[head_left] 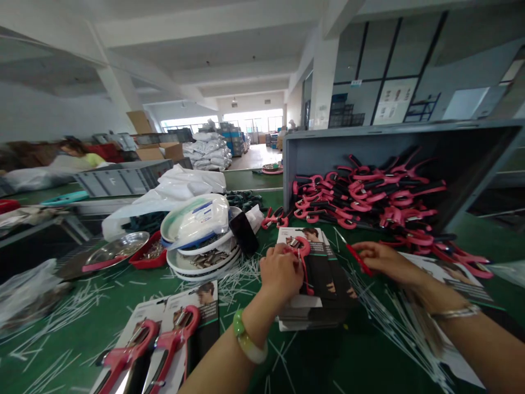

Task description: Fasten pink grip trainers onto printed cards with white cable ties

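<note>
Fingers [371, 249] around red-handled tool [360, 259]; others on pliers [302, 249].

Green tabletop [324, 366], pink-and-black pliers [174, 339], grey crate [328, 145], red dish [148, 259], white cable ties [238, 282]

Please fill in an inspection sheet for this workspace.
Surface: green bench, strewn with thin white strips.
Job's things: pink tool on a card stack; similar pink tools heaped in and spilling from a gray crate.
Clutter: phone, white bowls, plastic bag.
Grippers: bare hands; left hand at the pink tool, right hand holding a red-handled tool.
Cables: nothing seen.
Surroundings: person at far left, white sacks.
</note>
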The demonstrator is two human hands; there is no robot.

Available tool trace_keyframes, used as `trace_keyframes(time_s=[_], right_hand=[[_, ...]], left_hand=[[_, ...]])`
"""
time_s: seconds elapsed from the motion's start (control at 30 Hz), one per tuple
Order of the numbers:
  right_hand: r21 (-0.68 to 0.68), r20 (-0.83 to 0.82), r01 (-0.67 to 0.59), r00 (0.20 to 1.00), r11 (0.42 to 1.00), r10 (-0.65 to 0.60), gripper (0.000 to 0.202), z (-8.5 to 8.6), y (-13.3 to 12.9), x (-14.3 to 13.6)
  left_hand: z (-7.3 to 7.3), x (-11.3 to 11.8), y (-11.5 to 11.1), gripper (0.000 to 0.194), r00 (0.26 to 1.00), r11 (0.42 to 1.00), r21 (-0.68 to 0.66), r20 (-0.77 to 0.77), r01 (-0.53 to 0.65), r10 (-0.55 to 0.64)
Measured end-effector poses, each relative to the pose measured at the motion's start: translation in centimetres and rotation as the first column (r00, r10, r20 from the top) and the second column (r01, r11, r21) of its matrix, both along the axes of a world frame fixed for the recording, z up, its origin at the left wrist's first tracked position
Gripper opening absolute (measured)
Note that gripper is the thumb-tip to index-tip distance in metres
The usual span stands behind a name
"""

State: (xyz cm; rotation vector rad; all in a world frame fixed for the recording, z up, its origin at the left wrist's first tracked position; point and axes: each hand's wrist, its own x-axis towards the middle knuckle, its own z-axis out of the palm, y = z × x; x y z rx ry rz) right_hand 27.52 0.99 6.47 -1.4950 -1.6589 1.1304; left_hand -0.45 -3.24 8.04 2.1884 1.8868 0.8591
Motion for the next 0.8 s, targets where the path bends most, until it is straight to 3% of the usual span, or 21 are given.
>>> trace_keyframes(time_s=[0.07,0.13,0.2,0.27,0.4,0.5,0.67,0.8], right_hand=[[0.083,0.132,-0.147,0.982,0.986,0.135,0.051,1.3,-1.7,-2.3],[0.218,0.381,-0.296,0.903,0.930,0.198,0.054,2.4,-3.1,-4.4],[0.348,0.613,-0.434,0.776,0.831,0.148,0.057,3.1,-4.0,-5.7],[0.398,0.770,-0.533,0.636,0.747,0.044,0.055,3.5,-4.3,-6.5],[0.365,0.893,-0.614,0.444,0.700,-0.075,0.042,3.3,-4.2,-7.5],[0.321,0.896,-0.622,0.444,0.714,-0.016,0.049,3.0,-3.8,-7.9],[0.312,0.834,-0.595,0.546,0.740,0.087,0.049,3.7,-3.1,-7.0],[0.253,0.863,-0.579,0.497,0.775,0.089,0.048,4.3,-2.5,-6.4]], left_hand=[[-0.3,0.2,0.7,0.012,0.989,0.999,-0.045,0.145,0.018,-0.012],[-0.8,0.0,1.2,0.014,0.930,0.995,-0.082,0.366,0.060,-0.026],[-1.4,-0.4,1.6,0.018,0.853,0.992,-0.095,0.522,0.086,-0.024],[-1.7,-0.7,1.6,0.020,0.818,0.992,-0.099,0.576,0.084,-0.012],[-2.0,-0.7,1.5,0.020,0.784,0.989,-0.103,0.621,0.105,-0.018],[-2.1,-0.7,1.5,0.021,0.756,0.987,-0.093,0.653,0.129,-0.038],[-2.5,-0.9,1.5,0.020,0.735,0.986,-0.067,0.675,0.150,-0.066],[-2.8,-1.0,1.6,0.020,0.733,0.989,-0.048,0.676,0.141,-0.072]])
